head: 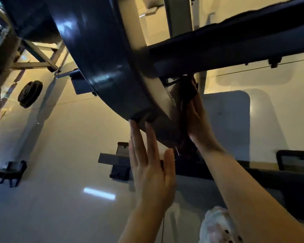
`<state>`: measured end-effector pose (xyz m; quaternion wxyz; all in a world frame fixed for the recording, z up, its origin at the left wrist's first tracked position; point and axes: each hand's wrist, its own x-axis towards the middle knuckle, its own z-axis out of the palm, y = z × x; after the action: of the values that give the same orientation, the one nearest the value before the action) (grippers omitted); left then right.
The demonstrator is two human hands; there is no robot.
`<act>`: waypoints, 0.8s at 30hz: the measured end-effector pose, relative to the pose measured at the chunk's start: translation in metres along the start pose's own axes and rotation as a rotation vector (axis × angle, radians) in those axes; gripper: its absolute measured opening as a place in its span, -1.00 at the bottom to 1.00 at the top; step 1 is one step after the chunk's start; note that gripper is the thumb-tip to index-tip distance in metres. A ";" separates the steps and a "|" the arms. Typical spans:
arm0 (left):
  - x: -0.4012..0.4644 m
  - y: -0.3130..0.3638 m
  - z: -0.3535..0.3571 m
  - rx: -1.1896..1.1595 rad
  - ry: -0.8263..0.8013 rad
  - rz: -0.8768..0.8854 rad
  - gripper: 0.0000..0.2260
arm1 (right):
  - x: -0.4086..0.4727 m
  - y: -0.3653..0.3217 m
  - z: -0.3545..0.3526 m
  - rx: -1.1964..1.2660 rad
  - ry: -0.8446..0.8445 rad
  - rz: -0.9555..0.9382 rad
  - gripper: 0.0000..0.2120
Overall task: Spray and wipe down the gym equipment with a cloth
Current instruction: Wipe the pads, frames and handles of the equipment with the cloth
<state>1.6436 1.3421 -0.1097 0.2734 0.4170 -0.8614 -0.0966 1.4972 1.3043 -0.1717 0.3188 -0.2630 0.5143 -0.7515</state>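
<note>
A curved dark shroud (pixel 102 64) of a gym machine arcs down the middle of the head view, edged by a pale metal band (pixel 158 90). My left hand (pixel 151 160) reaches up with straight fingers, its fingertips touching the shroud's lower end. My right hand (pixel 198 120) presses a dark cloth (pixel 186 92) flat against the machine beside the pale band. The cloth is partly hidden under a black bar (pixel 235 48). No spray bottle is in view.
A black pulley wheel (pixel 30 93) and grey frame struts (pixel 39 57) sit at left. Machine base feet (pixel 119 162) stand on the glossy pale floor (pixel 60 199). A dark mat edge (pixel 295 160) lies at right. Pale patterned fabric (pixel 218 225) shows at the bottom.
</note>
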 end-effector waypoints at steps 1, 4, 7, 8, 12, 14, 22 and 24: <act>-0.003 -0.001 0.004 -0.002 -0.023 -0.018 -0.47 | 0.012 0.011 -0.004 -0.044 0.003 0.008 -0.44; -0.007 -0.002 0.010 -0.001 -0.070 -0.062 -0.41 | 0.038 0.035 -0.013 -0.108 -0.023 0.062 -0.31; -0.007 0.003 0.015 0.026 -0.119 -0.109 -0.37 | 0.055 0.051 -0.022 -0.099 -0.013 0.088 -0.28; -0.007 0.005 0.015 0.035 -0.126 -0.120 -0.35 | 0.063 0.057 -0.026 -0.096 -0.002 0.106 -0.36; -0.007 0.012 0.019 0.074 -0.111 -0.169 -0.35 | 0.095 0.065 -0.042 -0.202 -0.003 0.148 -0.51; -0.008 0.012 0.021 0.083 -0.116 -0.219 -0.36 | 0.110 0.063 -0.049 -0.289 0.001 0.254 -0.57; -0.007 0.015 0.019 0.103 -0.107 -0.188 -0.38 | 0.076 0.050 -0.041 -0.375 0.112 0.269 -0.63; -0.007 0.014 0.017 0.082 -0.101 -0.164 -0.38 | 0.044 0.049 -0.047 -0.507 0.048 0.104 -0.61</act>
<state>1.6280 1.3553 -0.1212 0.2034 0.4916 -0.8403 -0.1043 1.4450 1.2867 -0.2307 0.2686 -0.2900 0.7065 -0.5870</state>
